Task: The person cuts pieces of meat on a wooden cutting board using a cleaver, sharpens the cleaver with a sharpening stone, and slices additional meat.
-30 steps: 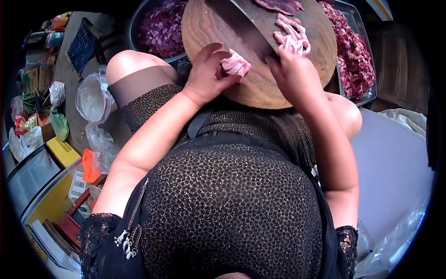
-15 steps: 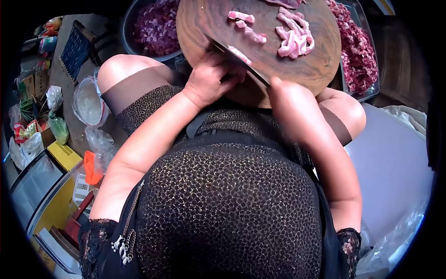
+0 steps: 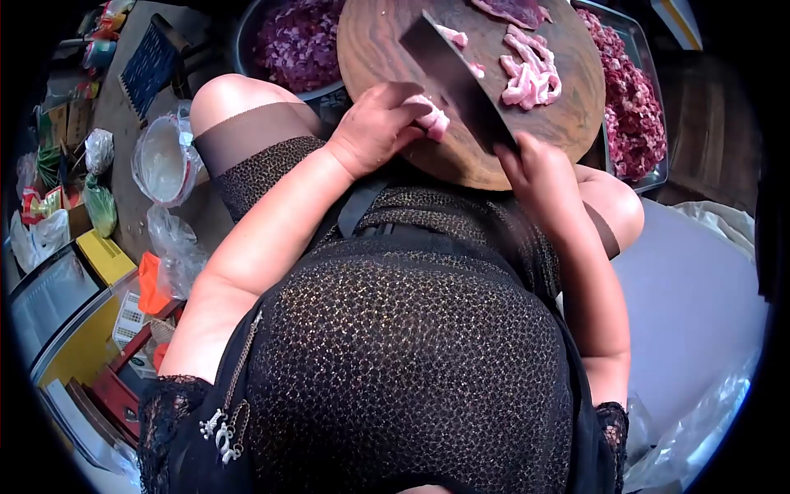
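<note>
My right hand (image 3: 541, 169) is closed around the handle of a cleaver (image 3: 465, 86), whose broad dark blade slants up and left over a round wooden chopping board (image 3: 374, 53). Left of the blade, my left hand (image 3: 370, 132) pinches a piece of pale pink meat (image 3: 432, 121) near the board's front edge. Small pieces of meat (image 3: 453, 35) lie beyond the blade, partly hidden by it. A pile of pale meat strips (image 3: 531, 70) rests on the right half of the board. Behind it lies a darker red slab of meat (image 3: 512, 10).
A metal basin (image 3: 245, 53) of chopped meat stands left of the board, and a metal tray (image 3: 656, 78) heaped with chopped meat stands right. My knees flank the board. To the left are a clear plastic bucket (image 3: 160, 165), a blue woven chair (image 3: 152, 70) and several bags and boxes.
The cleaver has turned so that its broad side shows. My left hand has drawn away from the blade, with the meat now visible in its fingers. The whole view has shifted slightly.
</note>
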Available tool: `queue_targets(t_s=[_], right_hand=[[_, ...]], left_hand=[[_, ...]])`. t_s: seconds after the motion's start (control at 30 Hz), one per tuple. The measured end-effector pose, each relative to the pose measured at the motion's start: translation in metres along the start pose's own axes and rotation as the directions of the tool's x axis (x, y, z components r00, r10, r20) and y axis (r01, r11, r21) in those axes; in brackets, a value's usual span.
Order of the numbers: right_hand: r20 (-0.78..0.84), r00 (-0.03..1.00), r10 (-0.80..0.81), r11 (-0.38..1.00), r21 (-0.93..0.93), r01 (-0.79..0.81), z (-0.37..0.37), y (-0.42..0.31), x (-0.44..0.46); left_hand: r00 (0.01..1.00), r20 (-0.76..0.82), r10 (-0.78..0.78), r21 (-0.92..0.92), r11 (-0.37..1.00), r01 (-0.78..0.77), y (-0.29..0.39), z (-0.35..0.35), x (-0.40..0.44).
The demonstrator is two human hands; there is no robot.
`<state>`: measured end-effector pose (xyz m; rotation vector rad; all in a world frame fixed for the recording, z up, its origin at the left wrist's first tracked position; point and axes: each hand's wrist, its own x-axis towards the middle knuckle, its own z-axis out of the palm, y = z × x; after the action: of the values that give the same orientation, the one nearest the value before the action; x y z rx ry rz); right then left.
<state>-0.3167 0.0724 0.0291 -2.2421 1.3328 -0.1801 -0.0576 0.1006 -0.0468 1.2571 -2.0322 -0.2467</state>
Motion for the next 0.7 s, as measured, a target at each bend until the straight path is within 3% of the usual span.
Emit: queue_targets(t_s=[0.17, 0.23, 0.3, 0.4, 0.57, 0.63, 0.7], right_hand=[[0.027, 0.997, 0.068, 0.994, -0.093, -0.065, -0.005, -0.004, -0.051], [0.032, 0.997, 0.072, 0.988, -0.137, -0.067, -0.003, -0.005, -0.057], [0.029, 0.996, 0.089, 0.986, -0.142, -0.084, -0.001, -0.007, -0.057], [0.005, 0.996, 0.092, 0.991, -0.094, -0.091, 0.003, -0.006, -0.055], [0.032, 0.994, 0.107, 0.993, -0.054, -0.105, 0.002, -0.009, -0.051], [0.045, 0.993, 0.113, 0.992, -0.062, -0.111, 0.001, -0.011, -0.052], [0.089, 0.988, 0.127, 0.984, -0.134, -0.115, -0.003, -0.018, -0.051]], left_hand=[[0.998, 0.027, 0.065, -0.113, 0.992, -0.061, -0.011, 0.009, -0.007], [1.0, -0.008, 0.014, 0.046, 0.999, -0.013, -0.019, 0.014, -0.007], [0.999, 0.048, -0.002, 0.043, 0.999, 0.0, -0.028, 0.013, -0.004], [0.988, 0.12, -0.093, 0.018, 0.996, 0.091, -0.033, 0.007, 0.002], [0.956, 0.053, -0.29, 0.046, 0.957, 0.287, -0.047, -0.005, 0.005], [0.99, 0.013, -0.14, 0.18, 0.974, 0.135, -0.05, -0.008, 0.005], [0.997, -0.009, -0.079, 0.223, 0.972, 0.079, -0.035, -0.013, 0.004]])
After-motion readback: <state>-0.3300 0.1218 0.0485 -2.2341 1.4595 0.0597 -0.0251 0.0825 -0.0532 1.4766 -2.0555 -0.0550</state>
